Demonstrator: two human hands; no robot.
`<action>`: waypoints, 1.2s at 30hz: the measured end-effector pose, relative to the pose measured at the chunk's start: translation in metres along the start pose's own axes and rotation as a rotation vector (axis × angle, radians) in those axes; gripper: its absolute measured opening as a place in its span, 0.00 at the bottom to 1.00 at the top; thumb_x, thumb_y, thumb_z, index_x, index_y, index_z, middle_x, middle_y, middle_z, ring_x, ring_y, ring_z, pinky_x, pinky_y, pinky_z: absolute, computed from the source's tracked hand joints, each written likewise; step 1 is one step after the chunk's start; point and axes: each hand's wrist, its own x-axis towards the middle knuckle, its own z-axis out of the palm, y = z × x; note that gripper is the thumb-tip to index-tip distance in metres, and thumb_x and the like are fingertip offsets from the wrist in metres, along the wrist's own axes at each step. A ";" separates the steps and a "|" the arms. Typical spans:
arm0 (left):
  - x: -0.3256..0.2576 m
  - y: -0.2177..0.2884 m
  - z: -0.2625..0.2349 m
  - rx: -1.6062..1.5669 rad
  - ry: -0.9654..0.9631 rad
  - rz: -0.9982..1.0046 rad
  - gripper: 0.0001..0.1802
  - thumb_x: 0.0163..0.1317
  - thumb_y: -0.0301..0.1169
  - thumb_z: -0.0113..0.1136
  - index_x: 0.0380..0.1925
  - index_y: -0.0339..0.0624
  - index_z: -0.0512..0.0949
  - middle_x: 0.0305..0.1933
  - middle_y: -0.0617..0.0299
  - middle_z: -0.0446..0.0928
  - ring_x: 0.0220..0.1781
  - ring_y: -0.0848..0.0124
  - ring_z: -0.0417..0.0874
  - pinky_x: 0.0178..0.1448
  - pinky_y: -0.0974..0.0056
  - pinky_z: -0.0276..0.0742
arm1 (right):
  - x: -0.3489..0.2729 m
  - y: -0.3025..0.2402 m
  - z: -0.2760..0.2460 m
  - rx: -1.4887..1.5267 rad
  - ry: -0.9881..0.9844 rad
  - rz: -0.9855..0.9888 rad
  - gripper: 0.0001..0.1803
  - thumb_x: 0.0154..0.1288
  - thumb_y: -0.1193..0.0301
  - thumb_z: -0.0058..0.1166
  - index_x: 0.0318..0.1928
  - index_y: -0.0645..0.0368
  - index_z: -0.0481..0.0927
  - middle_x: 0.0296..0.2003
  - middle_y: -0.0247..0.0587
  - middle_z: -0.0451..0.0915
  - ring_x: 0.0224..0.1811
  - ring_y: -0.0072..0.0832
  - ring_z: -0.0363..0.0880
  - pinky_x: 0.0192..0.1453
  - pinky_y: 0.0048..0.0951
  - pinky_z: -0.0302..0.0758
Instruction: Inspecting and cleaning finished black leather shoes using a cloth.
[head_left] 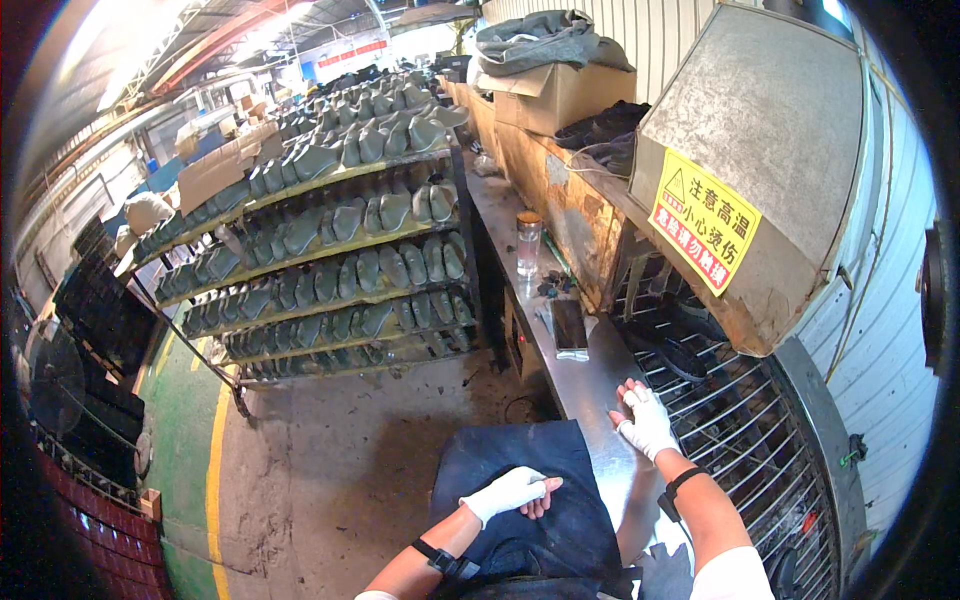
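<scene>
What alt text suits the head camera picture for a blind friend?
A person's left hand is curled above dark clothing, the right hand open at the edge of a metal counter, both in white fingerless gloves. A dark shoe lies on the barred grate alongside. Beyond stand a hood and, at left, a rack of greenish foot-shaped forms.

Black shoe point(682, 360) lay on the metal rod rack point(815, 400), near the shiny steel counter point(598, 410). Dark blue cloth point(470, 455) was spread, creased, just left of the counter.
</scene>
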 end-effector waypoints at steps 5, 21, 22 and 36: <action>-0.002 0.003 0.000 0.009 0.006 -0.002 0.36 0.77 0.63 0.56 0.28 0.40 0.85 0.25 0.60 0.86 0.24 0.73 0.85 0.30 0.69 0.78 | 0.000 0.001 0.000 -0.006 -0.003 0.008 0.35 0.65 0.53 0.70 0.70 0.51 0.81 0.77 0.48 0.72 0.81 0.47 0.67 0.84 0.47 0.64; -0.002 0.003 0.001 0.010 0.013 -0.006 0.35 0.78 0.62 0.57 0.28 0.40 0.84 0.24 0.60 0.85 0.24 0.73 0.85 0.30 0.68 0.79 | 0.000 0.003 0.002 -0.011 -0.004 -0.001 0.35 0.66 0.52 0.70 0.70 0.52 0.80 0.77 0.48 0.73 0.80 0.48 0.67 0.84 0.47 0.64; -0.002 0.003 0.001 0.010 0.014 -0.007 0.35 0.78 0.62 0.57 0.28 0.40 0.84 0.24 0.60 0.85 0.24 0.73 0.85 0.30 0.68 0.79 | 0.001 0.003 0.002 -0.012 -0.009 -0.002 0.35 0.66 0.52 0.69 0.70 0.52 0.80 0.77 0.48 0.72 0.80 0.48 0.67 0.84 0.47 0.63; -0.003 0.002 0.001 0.011 0.018 -0.003 0.35 0.78 0.62 0.56 0.28 0.41 0.84 0.24 0.60 0.85 0.24 0.73 0.85 0.30 0.68 0.78 | 0.000 0.002 0.000 -0.001 -0.023 0.010 0.36 0.66 0.52 0.69 0.71 0.51 0.79 0.77 0.48 0.72 0.81 0.48 0.66 0.84 0.48 0.63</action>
